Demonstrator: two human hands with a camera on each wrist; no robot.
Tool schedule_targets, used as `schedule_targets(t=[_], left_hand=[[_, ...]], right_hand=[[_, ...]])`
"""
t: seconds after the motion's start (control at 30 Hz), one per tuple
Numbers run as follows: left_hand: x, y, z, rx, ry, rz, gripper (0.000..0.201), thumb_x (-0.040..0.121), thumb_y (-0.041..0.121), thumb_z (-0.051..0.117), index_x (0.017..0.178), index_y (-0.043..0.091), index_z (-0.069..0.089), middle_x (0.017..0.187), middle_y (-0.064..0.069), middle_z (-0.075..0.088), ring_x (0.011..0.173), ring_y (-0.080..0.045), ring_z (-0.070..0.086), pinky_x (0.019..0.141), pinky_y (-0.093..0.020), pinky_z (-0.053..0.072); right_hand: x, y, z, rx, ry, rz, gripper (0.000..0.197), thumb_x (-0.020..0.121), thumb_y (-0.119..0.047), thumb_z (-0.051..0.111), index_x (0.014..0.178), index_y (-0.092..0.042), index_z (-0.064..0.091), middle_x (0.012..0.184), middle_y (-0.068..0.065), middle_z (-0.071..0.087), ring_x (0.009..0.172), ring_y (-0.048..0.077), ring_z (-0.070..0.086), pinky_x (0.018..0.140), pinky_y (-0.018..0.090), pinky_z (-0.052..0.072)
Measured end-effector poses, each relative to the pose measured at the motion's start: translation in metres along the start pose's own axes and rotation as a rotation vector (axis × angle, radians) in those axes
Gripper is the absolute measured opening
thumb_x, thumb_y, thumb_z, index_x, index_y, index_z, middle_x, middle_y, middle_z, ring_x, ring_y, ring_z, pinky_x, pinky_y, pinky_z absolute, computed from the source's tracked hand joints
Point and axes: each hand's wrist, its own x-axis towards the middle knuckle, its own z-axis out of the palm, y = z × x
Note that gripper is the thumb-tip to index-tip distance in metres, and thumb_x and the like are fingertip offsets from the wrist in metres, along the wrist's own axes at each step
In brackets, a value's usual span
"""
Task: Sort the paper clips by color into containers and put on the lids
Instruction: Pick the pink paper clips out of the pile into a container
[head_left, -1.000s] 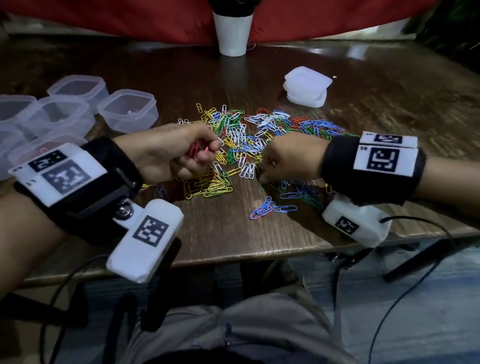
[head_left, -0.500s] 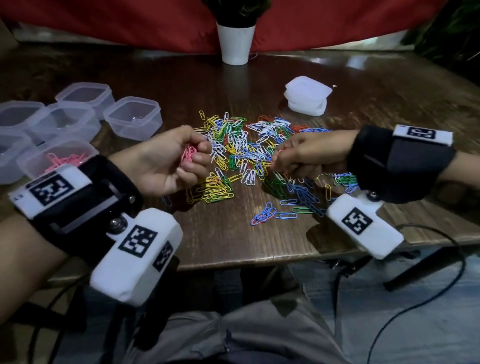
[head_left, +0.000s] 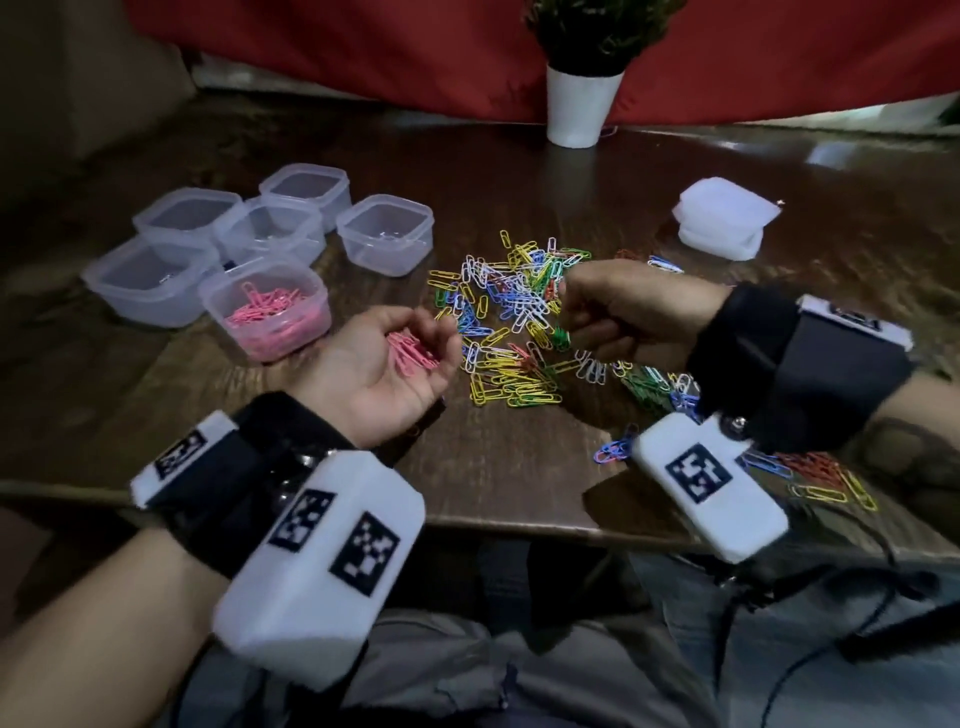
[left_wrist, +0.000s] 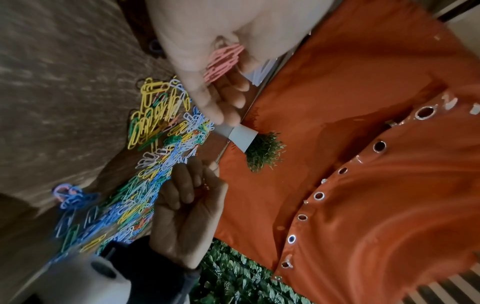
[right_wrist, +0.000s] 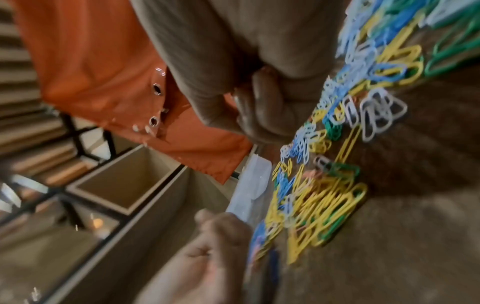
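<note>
A mixed pile of coloured paper clips (head_left: 519, 312) lies mid-table. My left hand (head_left: 436, 338) is turned palm up just left of it, fingers loosely curled round a bunch of pink paper clips (head_left: 410, 351), also seen in the left wrist view (left_wrist: 223, 59). My right hand (head_left: 571, 317) hovers over the pile with its fingers curled and pinched together. In the left wrist view a speck of red shows between the right hand's fingers (left_wrist: 192, 195). A clear container (head_left: 311, 338) to the left of the left hand holds pink clips.
Several empty clear containers (head_left: 384, 257) stand at the back left. A stack of white lids (head_left: 722, 218) sits at the back right, a white plant pot (head_left: 582, 104) behind. Red clips (head_left: 815, 465) and blue clips (head_left: 613, 449) lie near the front edge.
My left hand has turned palm up and loosened, baring the pink clips. My right hand has lifted off the pile and come closer to the left hand.
</note>
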Motion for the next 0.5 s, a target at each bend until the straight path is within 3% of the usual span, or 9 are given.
schedule_targets(t=[0.07, 0.17, 0.27, 0.33, 0.5], left_hand=[[-0.001, 0.004, -0.003, -0.025, -0.024, 0.02, 0.039, 0.086, 0.009, 0.037, 0.047, 0.009, 0.043, 0.041, 0.003, 0.036, 0.033, -0.008, 0.042, 0.037, -0.01, 0.038], [-0.005, 0.015, -0.007, 0.008, -0.065, 0.007, 0.024, 0.066, 0.011, 0.04, 0.042, 0.012, 0.04, 0.041, 0.006, 0.027, 0.032, -0.005, 0.031, 0.031, -0.011, 0.026], [-0.008, 0.014, -0.003, 0.056, -0.075, 0.005, 0.018, 0.065, 0.011, 0.04, 0.048, 0.014, 0.037, 0.043, 0.006, 0.025, 0.032, -0.004, 0.029, 0.03, -0.012, 0.021], [-0.009, 0.011, 0.001, 0.053, -0.085, 0.008, 0.018, 0.066, 0.01, 0.041, 0.049, 0.013, 0.038, 0.043, 0.006, 0.027, 0.032, -0.004, 0.03, 0.03, -0.011, 0.022], [-0.016, 0.024, -0.011, -0.033, -0.058, 0.044, 0.017, 0.07, 0.009, 0.044, 0.055, 0.009, 0.05, 0.049, 0.004, 0.044, 0.038, -0.005, 0.048, 0.036, -0.011, 0.04]], right_hand=[[-0.001, 0.003, -0.009, -0.262, 0.098, -0.04, 0.032, 0.091, -0.009, 0.037, 0.06, -0.016, 0.034, 0.047, -0.004, 0.032, 0.029, 0.003, 0.024, 0.032, 0.008, 0.015], [-0.004, 0.005, -0.021, -0.667, 0.134, -0.062, 0.023, 0.09, -0.021, 0.057, 0.07, -0.012, 0.05, 0.05, -0.002, 0.037, 0.028, 0.002, 0.031, 0.031, 0.013, 0.023], [0.002, 0.0, -0.007, -0.882, 0.079, -0.101, 0.016, 0.083, -0.026, 0.067, 0.082, -0.01, 0.063, 0.059, -0.003, 0.047, 0.047, 0.001, 0.043, 0.043, 0.017, 0.032], [0.013, -0.003, 0.01, -0.921, 0.055, -0.105, 0.017, 0.081, -0.026, 0.069, 0.087, -0.01, 0.066, 0.065, -0.005, 0.053, 0.059, 0.005, 0.046, 0.05, 0.02, 0.035], [0.036, -0.01, 0.023, -0.962, 0.009, 0.059, 0.023, 0.08, -0.024, 0.071, 0.091, -0.005, 0.066, 0.064, 0.002, 0.054, 0.052, 0.012, 0.046, 0.043, 0.018, 0.037]])
